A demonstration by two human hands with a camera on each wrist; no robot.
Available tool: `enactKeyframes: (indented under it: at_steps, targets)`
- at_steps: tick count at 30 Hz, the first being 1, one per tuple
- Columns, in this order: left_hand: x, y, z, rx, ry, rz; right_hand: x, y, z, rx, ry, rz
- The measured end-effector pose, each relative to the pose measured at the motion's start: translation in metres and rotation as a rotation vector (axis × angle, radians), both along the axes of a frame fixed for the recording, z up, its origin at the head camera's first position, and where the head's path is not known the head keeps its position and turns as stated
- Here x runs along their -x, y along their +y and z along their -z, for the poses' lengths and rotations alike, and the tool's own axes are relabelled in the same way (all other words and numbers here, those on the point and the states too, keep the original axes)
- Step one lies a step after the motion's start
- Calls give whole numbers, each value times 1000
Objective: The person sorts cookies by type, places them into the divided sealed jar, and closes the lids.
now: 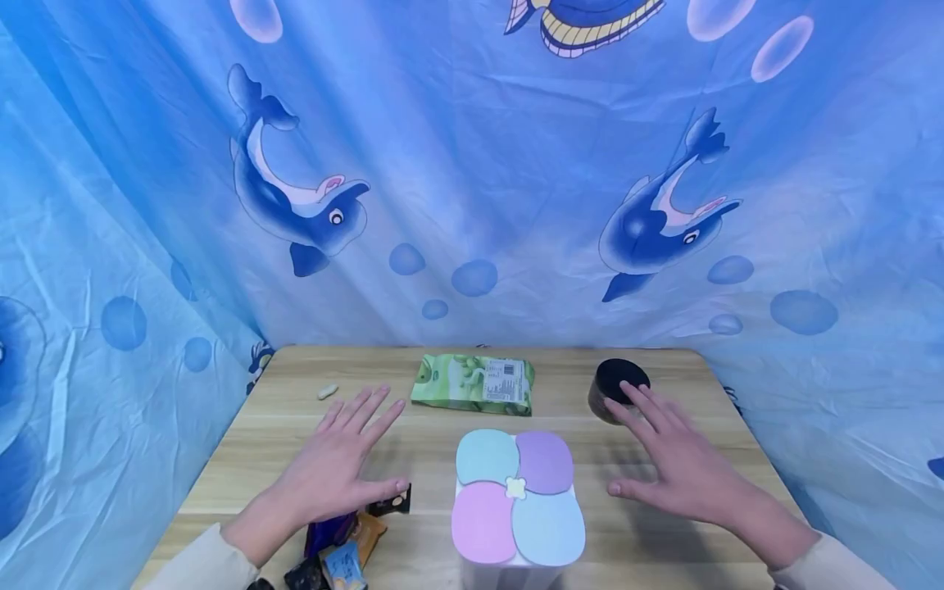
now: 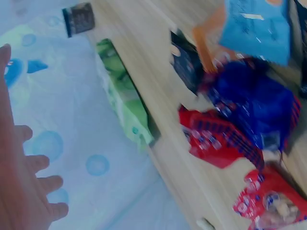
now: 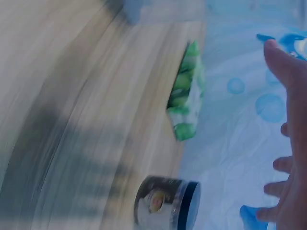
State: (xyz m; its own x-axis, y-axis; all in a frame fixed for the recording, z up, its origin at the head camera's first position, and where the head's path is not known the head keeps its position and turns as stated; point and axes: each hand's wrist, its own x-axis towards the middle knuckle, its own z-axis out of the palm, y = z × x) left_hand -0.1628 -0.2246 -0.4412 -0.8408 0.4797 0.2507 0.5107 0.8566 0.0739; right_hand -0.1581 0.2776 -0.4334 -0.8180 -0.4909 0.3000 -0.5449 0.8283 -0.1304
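Under left hand [image 1: 335,471]: snack packets [image 1: 347,537], half hidden.

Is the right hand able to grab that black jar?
Probably yes. The right hand hovers open over the table, its fingertips right by the black jar, and nothing lies between them. The green packet and the pastel-lidded box sit off to its side.

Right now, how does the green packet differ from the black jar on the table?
The green packet lies flat, long and soft-looking; the black jar stands upright, round and rigid. The packet sits at the middle back; the jar is at the right, by the right hand. Both rest on the wooden table.
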Motion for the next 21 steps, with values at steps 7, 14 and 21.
enactKeyframes:
  at_steps: [7,14,21]
  targets:
    - [-18,15,-19,-198,3,44,-16,-19,-21,296,-116,-169]
    - [-37,31,-38,-401,-38,89,-27,-44,-37,480,-174,-341]
    - [-55,49,-50,-549,-92,234,-37,-64,-31,601,-322,-439]
